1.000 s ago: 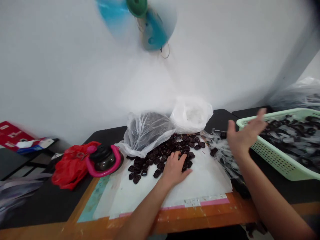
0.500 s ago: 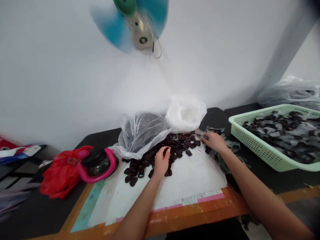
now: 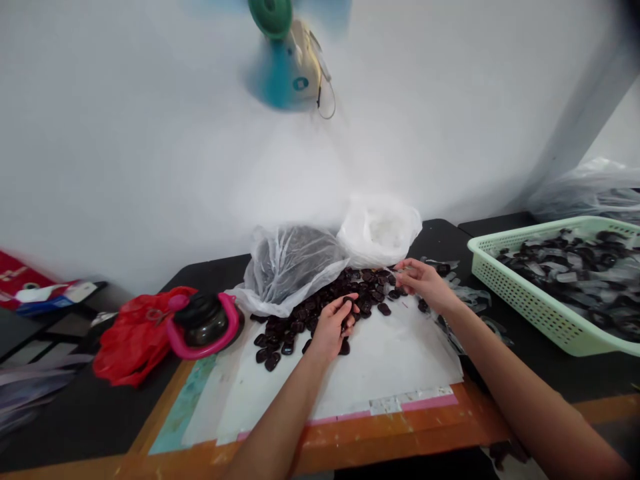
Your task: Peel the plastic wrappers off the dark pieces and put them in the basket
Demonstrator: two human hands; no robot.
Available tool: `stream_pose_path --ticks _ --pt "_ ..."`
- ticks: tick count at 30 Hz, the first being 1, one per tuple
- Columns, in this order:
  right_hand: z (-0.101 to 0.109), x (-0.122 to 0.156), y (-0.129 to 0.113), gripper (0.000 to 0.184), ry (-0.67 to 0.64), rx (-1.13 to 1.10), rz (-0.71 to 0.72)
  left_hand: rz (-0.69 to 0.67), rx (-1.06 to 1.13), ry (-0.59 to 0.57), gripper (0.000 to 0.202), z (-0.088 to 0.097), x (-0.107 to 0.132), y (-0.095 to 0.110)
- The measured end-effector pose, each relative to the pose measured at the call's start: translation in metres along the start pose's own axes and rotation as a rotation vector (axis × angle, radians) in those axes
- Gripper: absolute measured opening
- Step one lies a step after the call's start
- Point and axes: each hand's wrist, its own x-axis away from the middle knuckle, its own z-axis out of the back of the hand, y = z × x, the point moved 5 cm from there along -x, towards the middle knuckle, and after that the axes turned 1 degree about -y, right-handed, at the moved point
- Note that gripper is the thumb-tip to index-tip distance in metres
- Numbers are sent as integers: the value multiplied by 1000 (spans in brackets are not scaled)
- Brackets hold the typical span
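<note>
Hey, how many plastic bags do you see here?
4: a red plastic bag at left, a clear plastic bag and a white plastic bag behind the dark pieces, another clear bag far right. Others may be hidden.

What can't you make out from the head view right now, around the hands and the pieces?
- Left hand: its curled fingers hide whether it holds one of the dark pieces.
- Right hand: anything at its fingertips is too small to tell.
- Clear plastic bag: its film blurs the dark contents.
- Pale green basket: the right edge of the view cuts it off.
</note>
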Motion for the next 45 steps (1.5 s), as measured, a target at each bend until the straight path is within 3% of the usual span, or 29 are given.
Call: stream_pose_path --ticks 6,18,25,32,40,43,45 --pt "-19 3 -2 37 -68 -138 -54 -14 -49 1 33 0 0 0" --pt "-33 8 2 32 -122 -303 -210 28 -32 8 37 -1 0 -4" --pt "-42 9 0 32 -144 -252 -162 38 -30 14 39 -1 2 -3" --pt "-41 6 3 30 -44 -131 -35 49 0 19 42 -1 3 -2" --pt "-44 7 2 36 -133 -261 -75 16 8 19 42 -2 3 0" --pt "-45 8 3 46 -103 -161 -54 15 25 8 43 -2 4 1" --pt "-42 8 3 39 -10 -3 -11 17 25 -14 43 -3 4 0"
